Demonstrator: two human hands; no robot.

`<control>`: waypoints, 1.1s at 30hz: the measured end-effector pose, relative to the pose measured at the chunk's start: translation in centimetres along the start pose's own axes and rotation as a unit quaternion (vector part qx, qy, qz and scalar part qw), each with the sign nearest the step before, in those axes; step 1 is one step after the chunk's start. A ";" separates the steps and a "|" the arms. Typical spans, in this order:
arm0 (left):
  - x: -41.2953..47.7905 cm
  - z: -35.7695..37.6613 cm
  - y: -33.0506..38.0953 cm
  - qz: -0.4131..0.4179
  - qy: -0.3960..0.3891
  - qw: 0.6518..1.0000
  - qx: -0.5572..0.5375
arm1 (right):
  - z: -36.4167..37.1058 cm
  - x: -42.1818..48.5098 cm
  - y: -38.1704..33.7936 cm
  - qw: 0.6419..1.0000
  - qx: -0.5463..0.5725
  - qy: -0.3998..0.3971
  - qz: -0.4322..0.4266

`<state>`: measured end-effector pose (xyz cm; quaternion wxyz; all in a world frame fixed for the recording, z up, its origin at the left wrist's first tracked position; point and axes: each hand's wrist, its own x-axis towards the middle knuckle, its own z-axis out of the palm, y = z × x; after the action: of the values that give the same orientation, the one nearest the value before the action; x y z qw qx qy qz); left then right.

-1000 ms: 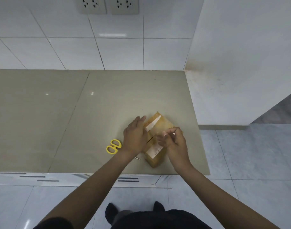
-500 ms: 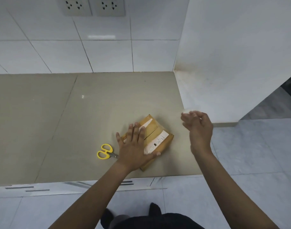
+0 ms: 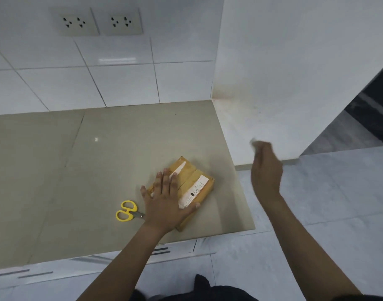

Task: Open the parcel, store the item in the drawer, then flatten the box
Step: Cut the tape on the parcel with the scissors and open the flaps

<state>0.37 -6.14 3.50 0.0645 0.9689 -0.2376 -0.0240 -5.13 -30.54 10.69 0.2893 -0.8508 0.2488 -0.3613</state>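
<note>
1. The parcel lies flat on the counter, close to the front right corner and turned at a slant to the edge. It is a small brown carton with a white label on the right flap and pale tape across the top; a dark seam runs between the two flaps, which look closed or nearly so.

2. The left hand lies flat on the near-left part of the lid, fingers spread wide and thumb stretched out toward the label. It grips nothing. I judge that it presses down to keep the light carton from sliding.

3. The right hand is lifted off to the right, well apart from the parcel and out past the counter's edge, over the floor. It is blurred. Something small and pale shows at the fingertips, perhaps a scrap of tape, but I cannot tell whether the fingers pinch it or hang loose.

4. The scissors, yellow-handled, lie on the counter just left of the left hand, blades pointing under the wrist. They are within easy reach should more tape need cutting.

5. Drawer fronts with dark slot pulls show under the counter's front edge, all closed as far as I can see.

6. My judgement: the task is at the opening step. The flaps are not yet lifted and the item is not seen.
</note>
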 end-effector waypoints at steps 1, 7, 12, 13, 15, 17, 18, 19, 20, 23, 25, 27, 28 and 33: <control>0.0 0.0 0.1 -0.004 0.003 1.000 0.001 | 0.9 -1.1 1.0 0.999 -0.027 -0.039 -0.017; -0.1 0.0 1.1 -0.062 0.011 0.998 -0.011 | 5.6 -8.5 3.7 0.966 -0.137 -0.219 -0.032; 0.4 0.2 2.1 -0.125 0.002 0.992 -0.028 | 6.6 -11.5 4.0 0.945 -0.190 -0.260 -0.055; 0.6 0.2 2.3 -0.139 -0.004 0.990 -0.033 | 6.6 -12.0 4.0 0.940 -0.192 -0.276 -0.061; 0.9 -0.1 2.7 -0.166 -0.024 0.985 -0.035 | 6.2 -13.2 3.6 0.928 -0.204 -0.299 -0.088; 1.3 -0.7 3.0 -0.192 -0.038 0.979 -0.059 | 5.4 -13.9 2.4 0.936 -0.174 -0.293 -0.087; 1.6 -1.2 3.1 -0.204 -0.045 0.974 -0.085 | 4.9 -14.0 1.3 0.950 -0.123 -0.281 -0.058; 1.9 -1.8 3.3 -0.216 -0.049 0.968 -0.120 | 4.5 -13.8 -0.1 0.961 -0.055 -0.270 -0.017; 2.1 -2.4 3.4 -0.228 -0.049 0.960 -0.158 | 4.4 -13.5 -1.3 0.962 0.011 -0.272 0.027; 2.2 -4.2 3.2 -0.261 -0.033 0.927 -0.267 | 5.3 -12.1 -3.8 0.943 0.135 -0.294 0.075; 1.6 -4.9 2.5 -0.274 -0.020 0.909 -0.314 | 6.1 -11.2 -4.8 0.938 0.147 -0.307 0.072; 1.1 -5.4 1.6 -0.287 0.000 0.900 -0.328 | 6.6 -10.5 -5.4 0.935 0.096 -0.335 0.060; 0.9 -5.6 1.2 -0.293 0.007 0.897 -0.330 | 6.8 -10.3 -5.5 0.935 0.065 -0.345 0.044; 0.9 -6.3 0.4 -0.306 0.017 0.881 -0.359 | 6.0 -8.7 -5.7 0.918 0.117 -0.372 0.078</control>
<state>1.43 -6.19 9.82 0.4016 0.9040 0.0968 -0.1101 -4.69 -19.15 7.02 0.4857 -0.8618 0.1450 -0.0217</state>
